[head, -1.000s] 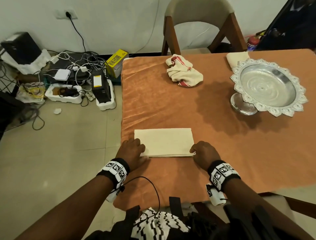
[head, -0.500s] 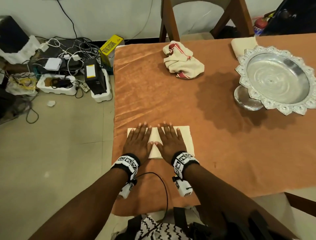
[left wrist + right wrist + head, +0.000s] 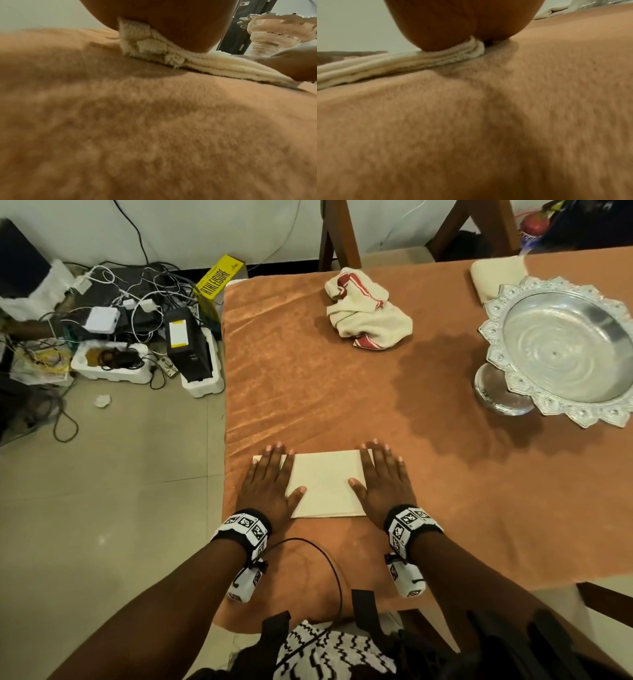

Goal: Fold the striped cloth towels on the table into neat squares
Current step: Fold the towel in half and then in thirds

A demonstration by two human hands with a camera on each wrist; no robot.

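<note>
A cream towel (image 3: 325, 482), folded into a flat rectangle, lies near the front left of the orange-covered table (image 3: 342, 392). My left hand (image 3: 270, 477) presses flat on its left end and my right hand (image 3: 380, 475) presses flat on its right end, fingers straight. In the wrist views the towel's stacked layers (image 3: 214, 63) (image 3: 402, 63) show under each palm. A crumpled cream towel with red stripes (image 3: 366, 309) lies at the back of the table. Another folded cream towel (image 3: 493, 275) sits at the back right, partly behind the silver dish.
A silver footed dish (image 3: 565, 350) with a scalloped rim stands at the right. A wooden chair (image 3: 342, 234) is behind the table. Cables, boxes and foam trays (image 3: 113, 337) clutter the floor at the left. The table's left edge runs just left of my left hand.
A second ago both hands were curled at the towel's near corners. Half a second ago they lay flat side by side at its middle; now they have slid apart to its ends.
</note>
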